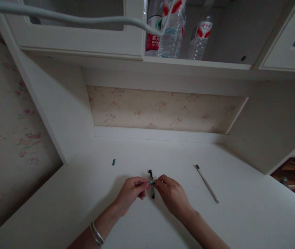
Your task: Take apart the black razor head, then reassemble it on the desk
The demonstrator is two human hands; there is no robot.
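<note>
Fingertips pinched, my left hand (134,188) grips one end of a small thin green and dark strip (151,182). The strip's other end is between the closed fingertips of my right hand (172,193). It lies crosswise between the two hands; its exact kind is too small to make out. Just beneath it, a slim dark, pen-like object (153,193) points away from me, with a black, uneven far end. The fingers and strip hide part of its middle. Farther off to the left lies a small dark-green flat piece (113,162), apart from both hands.
A white stylus-like stick (207,184) with a dark tip lies right of my hands on the white desk (106,221). Side panels flank the desk. Overhead, a cabinet shelf holds several plastic bottles (172,38), and a pale cable (90,20) crosses in front.
</note>
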